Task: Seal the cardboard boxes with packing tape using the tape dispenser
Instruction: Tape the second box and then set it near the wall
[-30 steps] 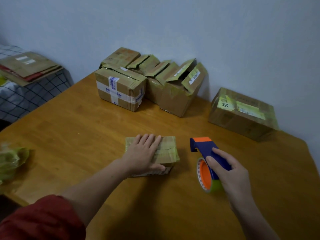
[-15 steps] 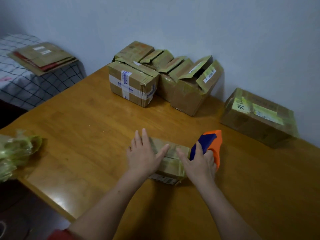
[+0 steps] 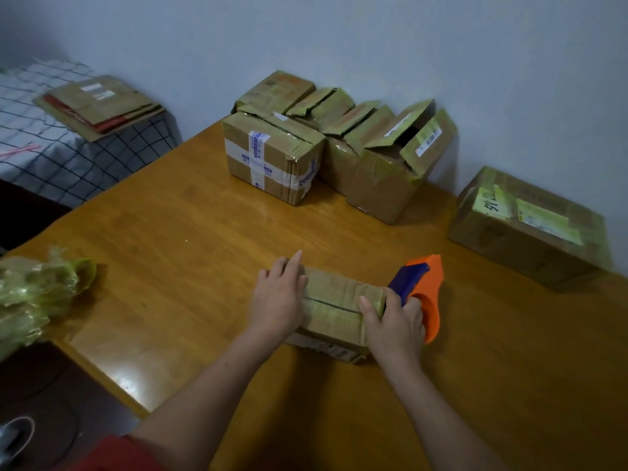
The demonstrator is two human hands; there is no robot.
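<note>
**Both hands on the box, dispenser at its right end**

A small box (image 3: 334,307) lies on the counter (image 3: 190,239), near the front edge, with its top flaps closed along a seam running left to right. The left hand (image 3: 277,300) rests on the left end of the box. Its fingers (image 3: 292,263) are straight and released, lying flat over the top edge and pointing away from the person, and they grip nothing.

The right hand (image 3: 396,324) is at the opposite end, clenched round the blue handle of the dispenser (image 3: 424,290). Its thumb (image 3: 368,309) stretches left onto the top of the box near the seam. The other fingers wrap the handle and are mostly hidden behind the back of the hand. The dispenser's orange body stands just beside the right end of the box. The hand hides whether it touches the cardboard.

Farther back, against the wall, stands a taped box (image 3: 268,158) with white and blue tape crossed over it. Close beside it are several open boxes (image 3: 390,164) with their flaps raised. A flat box (image 3: 530,229) with yellow labels sits apart at the right.

At the left edge of the counter lies a crumpled wad of greenish film (image 3: 34,287). Beyond the counter, a bed (image 3: 51,158) with a checked cover carries a stack of flattened cardboard (image 3: 102,103). A red sleeve (image 3: 115,453) shows at the bottom edge.
</note>
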